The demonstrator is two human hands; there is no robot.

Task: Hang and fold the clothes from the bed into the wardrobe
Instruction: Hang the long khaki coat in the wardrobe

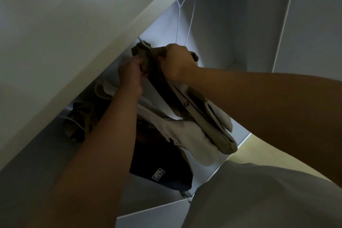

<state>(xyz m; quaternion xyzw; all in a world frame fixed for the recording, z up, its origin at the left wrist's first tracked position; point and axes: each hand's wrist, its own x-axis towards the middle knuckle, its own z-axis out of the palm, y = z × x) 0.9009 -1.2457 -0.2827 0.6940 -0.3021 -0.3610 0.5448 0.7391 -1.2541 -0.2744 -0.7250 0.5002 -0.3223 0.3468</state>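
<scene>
Both hands clutch the top of an olive-beige garment (209, 116) inside the white wardrobe (74, 24). The left hand (131, 72) bunches cloth in curled fingers and the right hand (176, 61) closes over the upper edge. The cloth hangs slantwise, with a dark band and a small white logo. Beside it are a white garment (185, 139), a navy garment (159, 163) and a brown garment (81, 120). Pale yellow floor (259, 152) shows on the right.

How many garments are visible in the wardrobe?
4: a khaki garment uppermost, a cream garment behind it, a navy garment lower down, a brown garment far left. Others may be hidden.
</scene>
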